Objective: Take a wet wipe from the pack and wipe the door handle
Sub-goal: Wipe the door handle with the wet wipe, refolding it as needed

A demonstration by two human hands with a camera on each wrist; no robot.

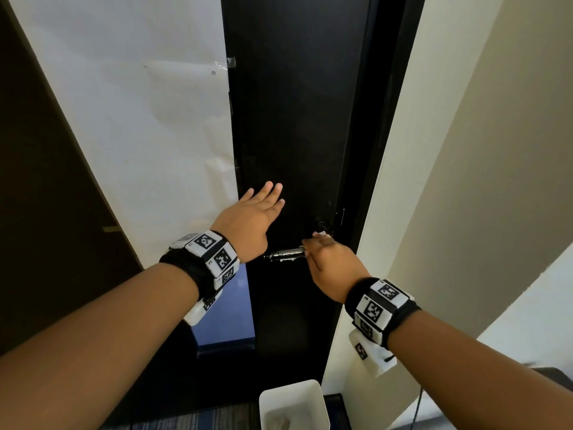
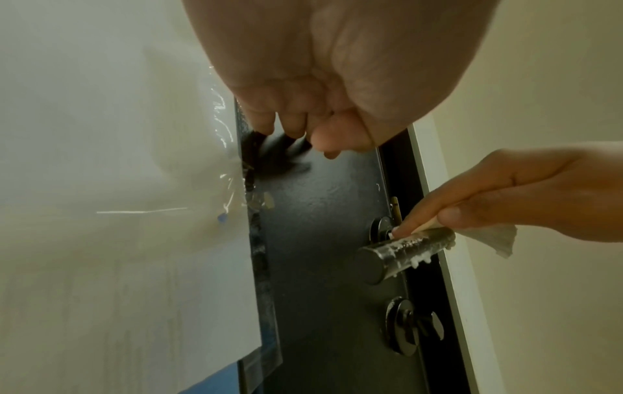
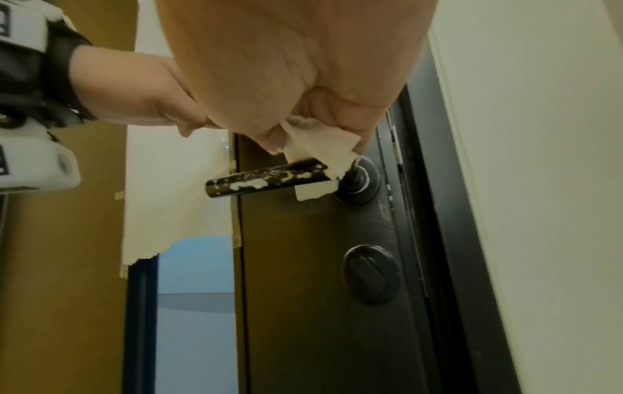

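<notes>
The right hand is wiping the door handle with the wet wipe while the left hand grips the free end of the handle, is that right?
Not quite. The left hand lies flat on the door, above the handle, as the head view shows. The right hand does wipe it with the wet wipe.

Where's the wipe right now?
The wipe is pinched in the right hand, pressed on the door handle at its inner end by the round base. The left wrist view shows a corner hanging out under that hand.

Right hand [image 1: 333,268] hides most of wipe [image 3: 316,146].
</notes>
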